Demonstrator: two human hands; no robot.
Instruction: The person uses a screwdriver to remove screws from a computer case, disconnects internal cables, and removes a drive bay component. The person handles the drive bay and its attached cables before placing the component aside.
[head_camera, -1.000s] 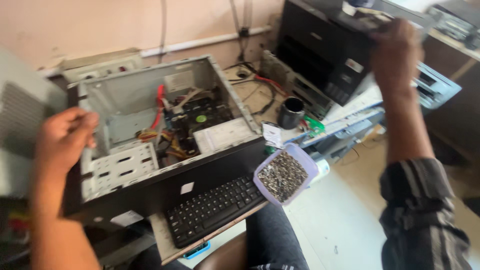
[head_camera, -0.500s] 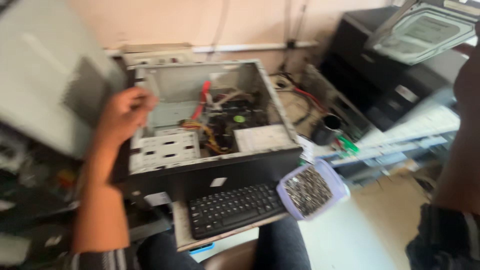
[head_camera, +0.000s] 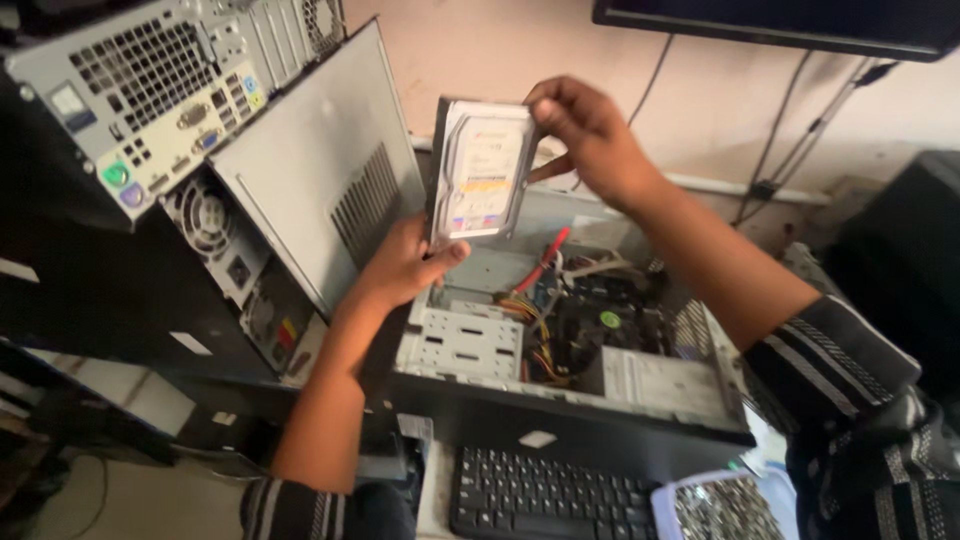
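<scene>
1. Hard drive (head_camera: 482, 172) held upright above the open computer case (head_camera: 560, 350), at 12 o'clock from the drive cage (head_camera: 470, 342).
2. Left hand (head_camera: 405, 265) cups its lower edge; right hand (head_camera: 585, 130) pinches the top corner.
3. Step, by my judgement: positioning the drive; the next move calls for levelling it.

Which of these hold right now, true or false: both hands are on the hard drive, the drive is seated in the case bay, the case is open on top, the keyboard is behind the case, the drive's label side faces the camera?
1. Both hands hold the hard drive. True: the left hand grips its lower edge, the right hand its top corner.
2. The drive sits in the bay. False: it is held in the air above the open computer case.
3. The case is open on top. True.
4. The keyboard lies behind the case. False: it lies in front, nearer the camera.
5. The label side faces the camera. True.
</scene>
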